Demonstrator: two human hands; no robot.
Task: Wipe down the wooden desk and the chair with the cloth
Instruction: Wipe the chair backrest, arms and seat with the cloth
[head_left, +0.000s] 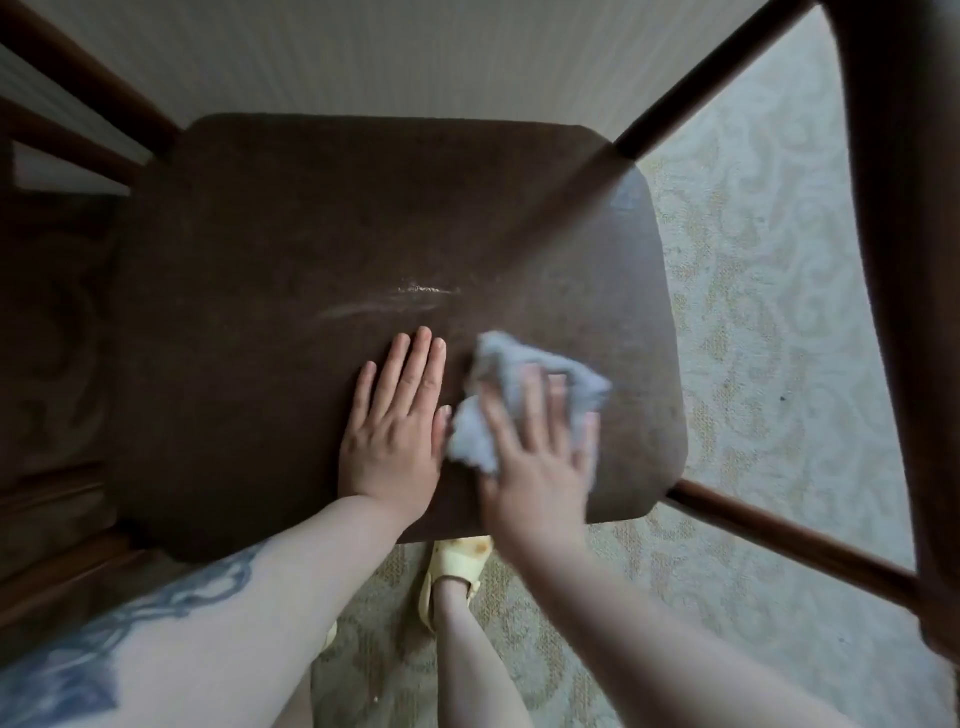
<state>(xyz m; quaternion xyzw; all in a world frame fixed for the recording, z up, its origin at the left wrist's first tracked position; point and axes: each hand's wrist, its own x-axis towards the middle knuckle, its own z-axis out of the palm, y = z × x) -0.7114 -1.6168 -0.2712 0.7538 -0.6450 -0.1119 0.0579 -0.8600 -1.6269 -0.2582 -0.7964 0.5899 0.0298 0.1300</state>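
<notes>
Head view shows us one dark brown wooden chair seat (322, 249) and one crumpled pale blue cloth (498, 410); no writing is readable. Our left hand (397, 426) lies flat beside it, our right hand (540, 457) presses spread fingers on it.

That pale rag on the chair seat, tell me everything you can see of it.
The cloth is a small, pale grey-blue rag, soft and fuzzy-looking, bunched into loose folds instead of spread flat. It lies on the dark brown chair seat, toward the front right part. The right hand presses on it with spread fingers, covering its middle; the image is blurred there. Its crumpled edges stick out beyond the fingers. The left hand rests flat on the seat just beside it; whether its thumb touches the cloth is unclear.
</notes>
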